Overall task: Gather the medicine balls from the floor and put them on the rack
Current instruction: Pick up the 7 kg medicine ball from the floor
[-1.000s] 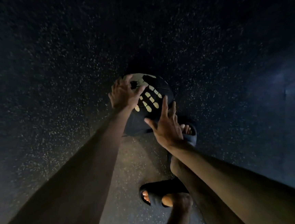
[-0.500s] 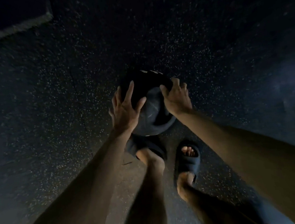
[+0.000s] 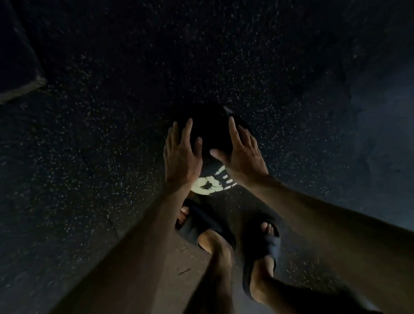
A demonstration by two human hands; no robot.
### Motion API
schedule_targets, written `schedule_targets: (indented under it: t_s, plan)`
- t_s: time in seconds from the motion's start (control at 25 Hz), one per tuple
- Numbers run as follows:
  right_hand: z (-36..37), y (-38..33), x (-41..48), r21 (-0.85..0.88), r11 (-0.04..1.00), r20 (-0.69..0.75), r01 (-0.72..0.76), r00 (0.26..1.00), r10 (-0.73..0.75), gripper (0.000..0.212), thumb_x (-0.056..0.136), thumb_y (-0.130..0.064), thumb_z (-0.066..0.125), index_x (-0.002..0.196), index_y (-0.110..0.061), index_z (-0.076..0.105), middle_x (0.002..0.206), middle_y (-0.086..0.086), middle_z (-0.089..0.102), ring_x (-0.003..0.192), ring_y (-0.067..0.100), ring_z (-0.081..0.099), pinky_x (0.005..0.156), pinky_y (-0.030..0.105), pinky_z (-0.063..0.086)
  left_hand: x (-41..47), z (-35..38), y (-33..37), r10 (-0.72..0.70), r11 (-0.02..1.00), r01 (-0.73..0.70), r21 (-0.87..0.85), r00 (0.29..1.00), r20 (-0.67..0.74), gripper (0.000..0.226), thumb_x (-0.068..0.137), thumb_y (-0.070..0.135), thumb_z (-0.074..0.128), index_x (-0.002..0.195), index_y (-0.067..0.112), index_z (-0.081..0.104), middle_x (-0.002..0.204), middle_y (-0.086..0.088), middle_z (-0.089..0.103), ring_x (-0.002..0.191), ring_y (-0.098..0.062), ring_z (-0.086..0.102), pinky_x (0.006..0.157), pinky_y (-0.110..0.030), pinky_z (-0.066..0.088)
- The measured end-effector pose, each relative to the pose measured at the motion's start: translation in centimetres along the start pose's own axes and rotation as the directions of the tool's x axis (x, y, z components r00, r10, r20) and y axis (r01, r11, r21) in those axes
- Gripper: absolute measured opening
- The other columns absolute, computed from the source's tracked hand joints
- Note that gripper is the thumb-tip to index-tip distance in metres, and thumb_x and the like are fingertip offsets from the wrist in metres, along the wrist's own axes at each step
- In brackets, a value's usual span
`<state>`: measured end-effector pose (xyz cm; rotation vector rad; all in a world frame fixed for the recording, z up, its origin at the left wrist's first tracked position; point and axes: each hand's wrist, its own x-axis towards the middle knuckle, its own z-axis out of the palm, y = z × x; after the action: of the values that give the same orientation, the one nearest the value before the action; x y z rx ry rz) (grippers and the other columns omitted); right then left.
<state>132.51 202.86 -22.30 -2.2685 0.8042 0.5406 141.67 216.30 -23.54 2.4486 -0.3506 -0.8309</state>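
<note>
1. Pale print on the black round medicine ball (image 3: 211, 131) had rolled to its lower side.
2. Left hand (image 3: 182, 156) and right hand (image 3: 244, 153), fingers spread straight, pressed its flanks at frame centre.
3. Risk: palm-only hold could slip, dropping the ball onto toes in the dark slide sandals (image 3: 202, 226).

Open floor (image 3: 96, 166) surrounds the ball (image 3: 211, 131), sandals (image 3: 204, 228) just beside it.

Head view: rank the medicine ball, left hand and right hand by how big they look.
1. medicine ball, largest, though both hands cover part of it.
2. left hand and right hand: they look alike, so no ranking.
</note>
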Motion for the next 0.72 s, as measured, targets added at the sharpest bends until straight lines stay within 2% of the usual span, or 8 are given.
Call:
schedule_targets:
  t_s: [0.08, 0.16, 0.24, 0.36, 0.48, 0.6, 0.64, 0.72]
  plan:
    - [-1.2, -1.8, 3.3, 0.019, 0.997, 0.004, -0.081, 0.997, 0.081, 0.086, 0.093, -0.074, 0.032, 0.159, -0.03, -0.003, 0.166, 0.011, 0.011, 0.153, 0.029, 0.008, 0.124, 0.052, 0.013, -1.5, -0.3, -0.8, 0.037, 0.999, -0.037, -0.006, 0.999, 0.007, 0.062, 0.103, 0.047, 0.037, 0.158, 0.034, 0.01, 0.166, -0.008, 0.001, 0.153, -0.027, 0.005, 0.121, -0.052, 0.021]
    - [-2.4, -3.6, 7.8, 0.048, 0.985, 0.015, -0.164, 0.987, 0.163, 0.083, 0.094, -0.073, 0.027, 0.16, -0.027, 0.005, 0.165, 0.014, 0.014, 0.152, 0.031, 0.011, 0.124, 0.052, 0.011, -1.5, -0.7, -1.0, 0.073, 0.996, -0.074, 0.043, 0.997, 0.018, 0.073, 0.1, 0.051, 0.043, 0.158, 0.034, 0.002, 0.166, -0.013, -0.004, 0.153, -0.032, 0.001, 0.121, -0.054, 0.018]
    - [-3.7, -4.5, 12.0, 0.065, 0.976, -0.011, -0.208, 0.978, 0.21, 0.079, 0.096, -0.07, 0.027, 0.159, -0.023, 0.016, 0.163, 0.016, 0.02, 0.151, 0.034, 0.016, 0.123, 0.053, 0.012, 1.1, -1.4, -0.3, 0.036, 0.997, -0.038, 0.066, 0.999, 0.035, 0.078, 0.097, 0.059, 0.044, 0.157, 0.038, -0.002, 0.165, -0.016, -0.006, 0.152, -0.037, 0.001, 0.121, -0.056, 0.018]
    - [-4.4, -4.5, 12.8, 0.02, 1.0, -0.138, -0.024, 0.99, 0.027, 0.073, 0.098, -0.064, 0.028, 0.156, -0.019, 0.023, 0.16, 0.016, 0.024, 0.15, 0.035, 0.018, 0.122, 0.054, 0.018, 6.7, -3.6, 1.8, -0.018, 0.997, 0.014, 0.073, 0.999, 0.051, 0.073, 0.095, 0.066, 0.039, 0.155, 0.046, 0.001, 0.166, -0.011, 0.001, 0.15, -0.039, 0.008, 0.115, -0.06, 0.022]
    - [-5.4, -3.5, 11.0, -0.088, 0.988, -0.169, 0.13, 0.975, -0.143, 0.073, 0.101, -0.059, 0.036, 0.159, -0.02, 0.013, 0.166, 0.015, 0.006, 0.154, 0.031, 0.002, 0.124, 0.051, 0.014, 13.8, -5.3, 4.5, -0.071, 0.996, 0.067, 0.066, 0.995, 0.063, 0.068, 0.096, 0.063, 0.04, 0.155, 0.04, 0.015, 0.165, -0.009, 0.014, 0.15, -0.036, 0.011, 0.12, -0.058, 0.017]
    - [-7.3, -2.9, 12.2, -0.109, 0.979, -0.101, 0.173, 0.978, -0.185, 0.082, 0.099, -0.061, 0.04, 0.16, -0.024, -0.001, 0.167, 0.011, -0.008, 0.155, 0.025, -0.01, 0.125, 0.051, 0.013, 20.2, -6.7, 7.1, -0.272, 0.962, 0.273, 0.001, 0.961, 0.049, 0.067, 0.095, 0.064, 0.04, 0.154, 0.035, 0.025, 0.159, -0.013, 0.027, 0.145, -0.036, 0.023, 0.116, -0.055, 0.026]
    - [-8.3, -3.2, 13.8, -0.09, 0.98, -0.073, 0.175, 0.981, -0.182, 0.083, 0.098, -0.063, 0.04, 0.16, -0.026, -0.003, 0.167, 0.009, -0.01, 0.154, 0.024, -0.011, 0.125, 0.05, 0.013, 21.5, -7.0, 7.9, -0.294, 0.956, 0.294, -0.01, 0.955, 0.037, 0.065, 0.097, 0.061, 0.04, 0.154, 0.033, 0.027, 0.157, -0.013, 0.028, 0.144, -0.036, 0.025, 0.115, -0.054, 0.027]
    - [-10.2, -4.2, 17.4, -0.048, 0.985, -0.019, 0.167, 0.986, -0.168, 0.085, 0.095, -0.068, 0.036, 0.159, -0.03, -0.004, 0.168, 0.006, -0.009, 0.154, 0.023, -0.01, 0.125, 0.05, 0.013, 21.9, -7.6, 8.7, -0.248, 0.969, 0.248, 0.015, 0.969, -0.015, 0.063, 0.099, 0.057, 0.039, 0.154, 0.031, 0.027, 0.159, -0.013, 0.026, 0.145, -0.035, 0.024, 0.115, -0.053, 0.027]
